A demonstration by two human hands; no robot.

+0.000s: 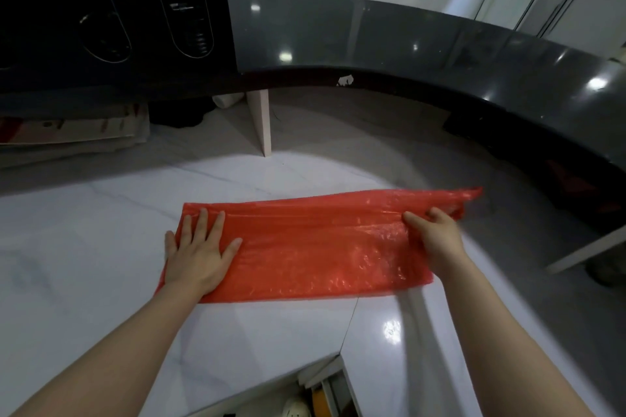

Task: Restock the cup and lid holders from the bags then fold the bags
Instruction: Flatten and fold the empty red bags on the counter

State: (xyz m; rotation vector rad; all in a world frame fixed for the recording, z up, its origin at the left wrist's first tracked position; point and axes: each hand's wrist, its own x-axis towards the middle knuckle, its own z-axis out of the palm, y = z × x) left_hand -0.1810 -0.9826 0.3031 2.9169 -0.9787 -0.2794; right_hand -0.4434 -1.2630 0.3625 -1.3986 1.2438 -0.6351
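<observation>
A red plastic bag (315,247) lies folded into a long strip on the white marble counter (84,247). My left hand (198,252) presses flat on the bag's left end with fingers spread. My right hand (435,237) grips the bag's right end, fingers curled round the plastic, and that end is lifted slightly off the counter. No cups or lids show near the bag.
A black dispenser panel (111,17) with rounded slots stands at the back left. A curved dark grey raised counter (440,54) runs behind and to the right. Flattened cardboard (67,132) lies under it at left. An open gap (315,396) below shows stored items.
</observation>
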